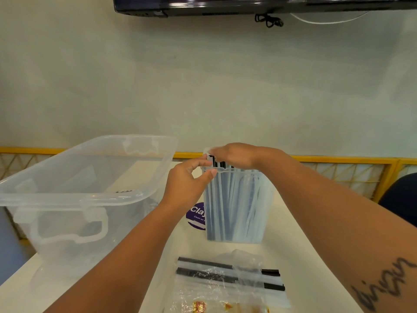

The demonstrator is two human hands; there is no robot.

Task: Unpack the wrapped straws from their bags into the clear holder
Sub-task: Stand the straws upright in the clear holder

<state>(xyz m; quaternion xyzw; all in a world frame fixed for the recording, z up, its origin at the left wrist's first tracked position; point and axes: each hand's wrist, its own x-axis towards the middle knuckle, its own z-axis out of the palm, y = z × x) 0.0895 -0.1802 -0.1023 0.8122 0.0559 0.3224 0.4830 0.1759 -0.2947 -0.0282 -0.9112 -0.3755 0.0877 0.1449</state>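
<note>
The clear holder (237,206) stands upright on the table, filled with several wrapped black straws whose tops show at its rim. My left hand (187,184) pinches the holder's near-left rim between thumb and fingers. My right hand (234,154) lies over the top of the straws (220,164), fingers curled down on their ends. Close to me lies a clear plastic bag (216,283) with a few wrapped black straws (207,273) in and on it.
A large clear plastic tub (74,195) with a latch handle stands on the left of the white table (300,256). A purple round sticker (196,216) sits behind the holder. A yellow-framed rail runs along the table's far edge, with a wall beyond it.
</note>
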